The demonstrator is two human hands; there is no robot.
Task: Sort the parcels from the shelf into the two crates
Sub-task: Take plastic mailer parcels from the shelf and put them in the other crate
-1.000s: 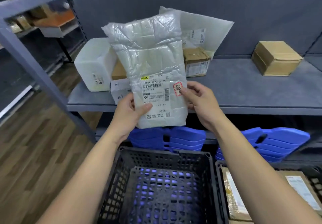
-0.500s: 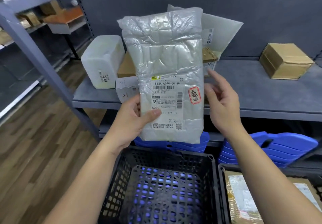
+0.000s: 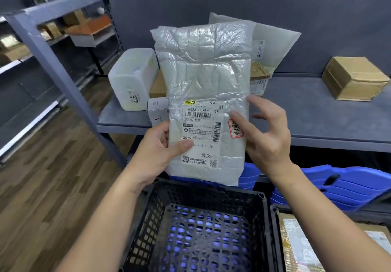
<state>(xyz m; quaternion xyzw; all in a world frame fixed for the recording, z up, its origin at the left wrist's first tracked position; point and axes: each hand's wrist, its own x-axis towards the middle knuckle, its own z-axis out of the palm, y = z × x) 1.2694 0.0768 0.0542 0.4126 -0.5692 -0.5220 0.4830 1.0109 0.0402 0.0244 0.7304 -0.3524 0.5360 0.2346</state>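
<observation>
Left grip (image 3: pixel 160 151) pinching grey plastic parcel (image 3: pixel 203 70) at lower left edge, thumb on label. Right grip (image 3: pixel 266 136) spreading open, thumb touching parcel front. Parcel hanging upright above black crate (image 3: pixel 211 189), in front of shelf (image 3: pixel 306 119).

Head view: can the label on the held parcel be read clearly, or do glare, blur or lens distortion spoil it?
In the head view the large code on the label is sharp, the fine print soft; the parcel shows only mild sheen in that view; the head view's wide lens tilts the shelf post; the right hand looks slightly smeared.
</observation>
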